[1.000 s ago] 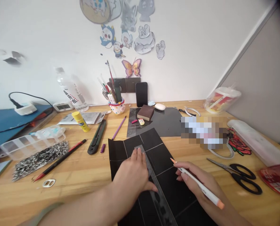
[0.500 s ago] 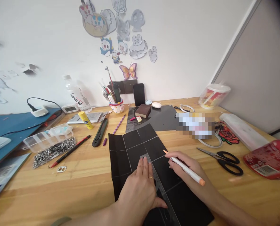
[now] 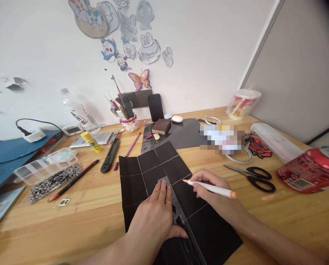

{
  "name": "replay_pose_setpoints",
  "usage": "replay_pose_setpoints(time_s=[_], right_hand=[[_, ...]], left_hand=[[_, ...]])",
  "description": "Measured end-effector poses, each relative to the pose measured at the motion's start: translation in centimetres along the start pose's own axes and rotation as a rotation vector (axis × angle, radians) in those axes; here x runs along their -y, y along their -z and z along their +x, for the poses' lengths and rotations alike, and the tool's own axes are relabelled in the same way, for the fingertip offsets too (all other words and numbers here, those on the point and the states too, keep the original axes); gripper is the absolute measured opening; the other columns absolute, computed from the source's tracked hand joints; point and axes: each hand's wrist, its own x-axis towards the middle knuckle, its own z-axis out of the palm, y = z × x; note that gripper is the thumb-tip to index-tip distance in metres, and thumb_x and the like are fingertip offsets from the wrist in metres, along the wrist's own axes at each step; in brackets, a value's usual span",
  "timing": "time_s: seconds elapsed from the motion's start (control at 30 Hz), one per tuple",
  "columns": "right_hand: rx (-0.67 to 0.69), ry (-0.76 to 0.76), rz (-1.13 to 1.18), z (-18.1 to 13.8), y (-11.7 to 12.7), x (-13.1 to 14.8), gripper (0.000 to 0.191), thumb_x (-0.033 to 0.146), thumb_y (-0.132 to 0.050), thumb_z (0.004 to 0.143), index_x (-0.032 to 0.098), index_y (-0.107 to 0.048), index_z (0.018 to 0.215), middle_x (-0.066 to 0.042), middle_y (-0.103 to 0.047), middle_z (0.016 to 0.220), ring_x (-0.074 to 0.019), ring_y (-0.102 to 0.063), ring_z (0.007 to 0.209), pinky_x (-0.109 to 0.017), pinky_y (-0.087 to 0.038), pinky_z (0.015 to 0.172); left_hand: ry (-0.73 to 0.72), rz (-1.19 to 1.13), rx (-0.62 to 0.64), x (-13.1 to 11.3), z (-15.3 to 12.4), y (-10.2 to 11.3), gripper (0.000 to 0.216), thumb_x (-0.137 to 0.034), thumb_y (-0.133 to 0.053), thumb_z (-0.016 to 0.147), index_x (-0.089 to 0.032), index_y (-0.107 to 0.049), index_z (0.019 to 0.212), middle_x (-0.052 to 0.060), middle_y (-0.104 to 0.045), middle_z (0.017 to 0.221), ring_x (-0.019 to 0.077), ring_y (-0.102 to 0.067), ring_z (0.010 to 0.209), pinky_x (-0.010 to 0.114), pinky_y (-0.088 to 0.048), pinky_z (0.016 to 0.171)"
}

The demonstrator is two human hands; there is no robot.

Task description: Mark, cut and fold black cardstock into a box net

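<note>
A black sheet [image 3: 212,230] marked with pale grid lines lies on the wooden table in front of me. A clear ruler [image 3: 178,209] runs lengthwise along it, beside one of the lines. My left hand [image 3: 154,209] lies flat on the ruler, fingers stretched forward and thumb out to the side; it covers part of the ruler. In my right hand [image 3: 212,186] is a white marker [image 3: 216,188] with an orange tip and orange end. Its tip points left, just above or on the sheet, right of the ruler; whether it touches I cannot tell.
Scissors [image 3: 252,176] and a red can [image 3: 305,173] are to the right. On the left are a utility knife [image 3: 109,156], a glue stick [image 3: 91,141], a black-red pencil [image 3: 76,178] and a chain [image 3: 55,182]. Behind stand a pen cup [image 3: 129,122] and a phone [image 3: 155,107].
The whole view has shifted, so things appear farther left. My right hand has brought the marker tip nearer the ruler and tilted the marker flatter. The left hand still presses the ruler.
</note>
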Motion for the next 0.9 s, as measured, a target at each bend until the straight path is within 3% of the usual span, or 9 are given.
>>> replay_pose_setpoints(time_s=[0.6,0.9], right_hand=[[0.014,0.005,-0.017,-0.2,0.07,0.69,0.008,0.018,-0.048,0.079,0.021,-0.056,0.078,0.004,-0.054,0.067,-0.0114,-0.051,0.06,-0.022,-0.041,0.054],[0.0,0.037,-0.044,-0.25,0.04,0.91,0.008,0.018,-0.048,0.078,0.021,-0.055,0.075,0.004,-0.052,0.066,-0.011,-0.047,0.059,-0.022,-0.037,0.054]], left_hand=[[0.008,-0.015,-0.084,0.11,-0.17,-0.05,0.089,-0.069,-0.051,0.061,0.003,-0.054,0.114,0.028,-0.047,0.12,0.0308,-0.048,0.113,0.033,-0.048,0.086],[0.015,0.0,-0.028,-0.05,0.0,0.32,0.087,-0.068,-0.049,0.064,0.001,-0.053,0.116,0.027,-0.046,0.121,0.0305,-0.046,0.114,0.033,-0.045,0.088]])
